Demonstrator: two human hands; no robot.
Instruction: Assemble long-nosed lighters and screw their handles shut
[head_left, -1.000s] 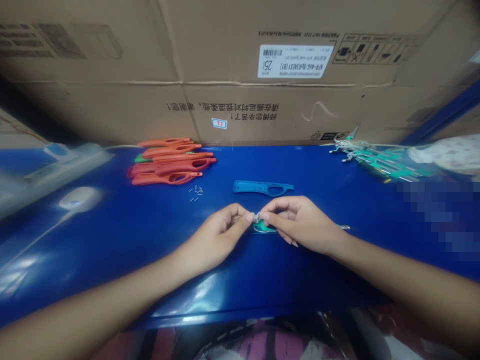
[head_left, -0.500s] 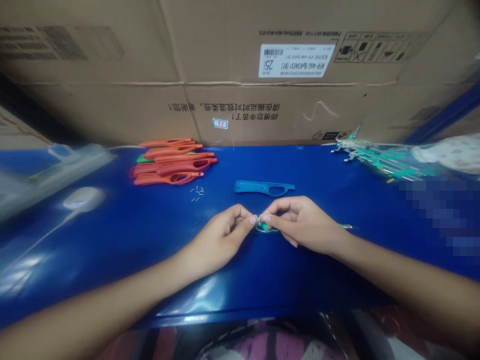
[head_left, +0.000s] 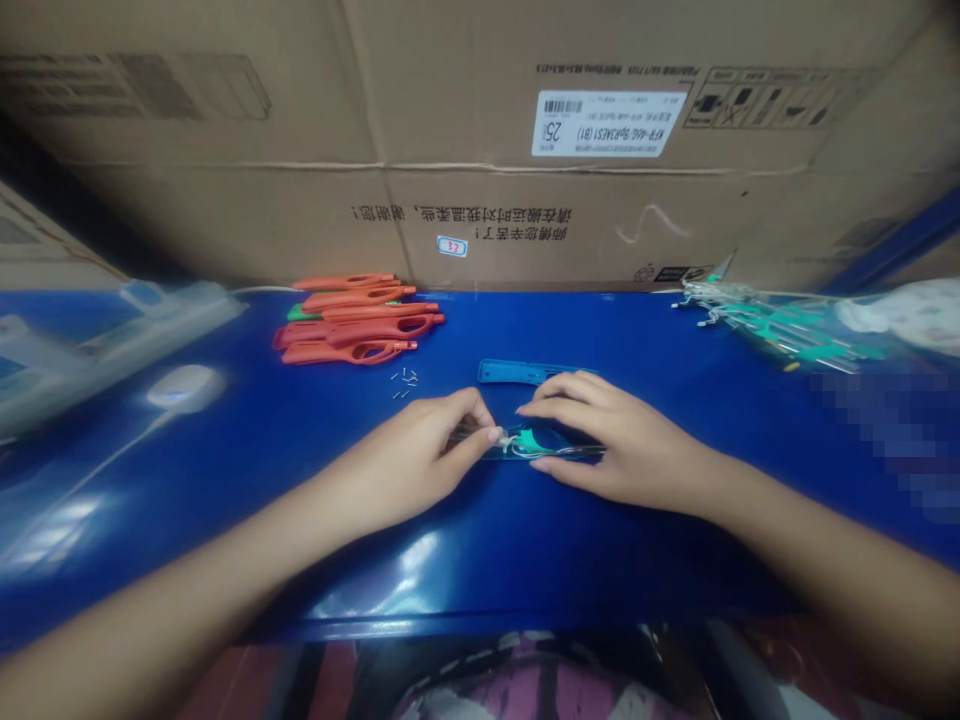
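Note:
In the head view, my left hand (head_left: 442, 445) is closed in a pinch on a small pale part of a lighter assembly. White wires run from there to a green trigger piece (head_left: 529, 441). My right hand (head_left: 600, 425) arches over that piece with thumb and fingers apart, one on each side of it. Beneath lies a dark blue lighter shell half (head_left: 541, 455), partly hidden by my hands. Behind my right fingers rests another blue shell half (head_left: 501, 371), its right end covered.
Orange and red lighter shells (head_left: 345, 328) are piled at the back left, with several small metal pins (head_left: 406, 380) in front. Green trigger assemblies with metal rods (head_left: 787, 320) lie back right. A cardboard wall (head_left: 300, 230) closes the far side. A white corded device (head_left: 184, 388) sits left.
My right hand has opened from a pinch beside the left fingertips and moved slightly right, uncovering the green trigger piece. My left hand keeps its pinch. The view has shifted slightly.

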